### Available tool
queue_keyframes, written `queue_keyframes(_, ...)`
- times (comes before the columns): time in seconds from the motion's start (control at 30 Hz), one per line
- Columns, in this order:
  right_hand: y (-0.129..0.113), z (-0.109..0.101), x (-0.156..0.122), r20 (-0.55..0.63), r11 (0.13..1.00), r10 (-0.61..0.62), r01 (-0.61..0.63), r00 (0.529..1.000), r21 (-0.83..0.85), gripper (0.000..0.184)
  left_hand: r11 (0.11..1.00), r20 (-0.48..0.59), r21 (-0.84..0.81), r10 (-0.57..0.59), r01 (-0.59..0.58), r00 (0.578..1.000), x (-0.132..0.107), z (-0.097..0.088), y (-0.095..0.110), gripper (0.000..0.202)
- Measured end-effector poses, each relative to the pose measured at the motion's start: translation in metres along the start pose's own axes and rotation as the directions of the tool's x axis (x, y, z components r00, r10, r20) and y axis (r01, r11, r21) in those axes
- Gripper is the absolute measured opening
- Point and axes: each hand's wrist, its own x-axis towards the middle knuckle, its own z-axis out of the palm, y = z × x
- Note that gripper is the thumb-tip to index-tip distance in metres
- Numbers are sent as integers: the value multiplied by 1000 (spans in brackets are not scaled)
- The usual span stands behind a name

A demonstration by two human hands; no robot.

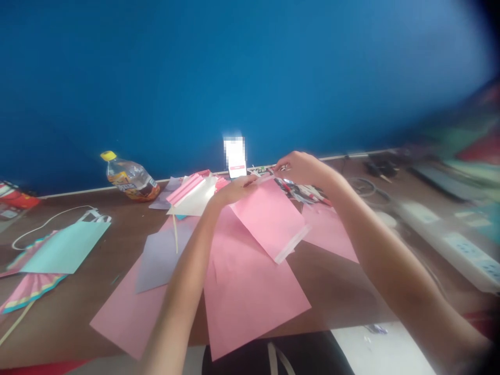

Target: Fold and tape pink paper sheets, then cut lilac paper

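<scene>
Both my hands reach forward over a brown table [78, 307]. My left hand [233, 190] and my right hand [300, 167] pinch the far edge of a pink paper sheet [269, 216], lifted off the table, with a pale strip of tape along its near edge [292, 244]. More pink sheets [246, 291] lie flat beneath it. A grey-lilac sheet [162, 255] lies to the left with a thin wooden stick [175, 234] across it.
A tilted drink bottle with a yellow cap [130, 179] lies at the back left. A phone [235, 156] leans on the blue wall. Folded pink and cream paper [193, 192], a turquoise sheet [64, 250], pens [308, 194], and a power strip [464, 250] are around.
</scene>
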Motion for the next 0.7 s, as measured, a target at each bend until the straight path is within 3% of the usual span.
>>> queue_keyframes(0.17, -1, -1, 6, -26, 995, -91, 92, 995, 37, 25, 1000, 17, -28, 12, -12, 1000, -1, -4, -3, 29)
queue_keyframes(0.37, -2, 1, 12, -3, 996, -81, 81, 997, 48, 24, 996, 5, -78, 32, -32, 999, -2, -2, 3, 31)
queue_keyframes(0.5, -6, 0, 15, 22, 996, -74, 73, 997, 56, 25, 993, -66, -95, 65, -71, 996, 3, 6, 8, 27)
queue_keyframes(0.57, -10, -2, 16, 35, 996, -69, 67, 997, 59, 26, 991, -132, -95, 83, -96, 988, 6, 11, 11, 34)
queue_keyframes(0.7, -14, -7, 17, 132, 990, -110, 96, 985, 108, 28, 982, -238, -142, 85, -121, 968, 9, 15, 16, 35)
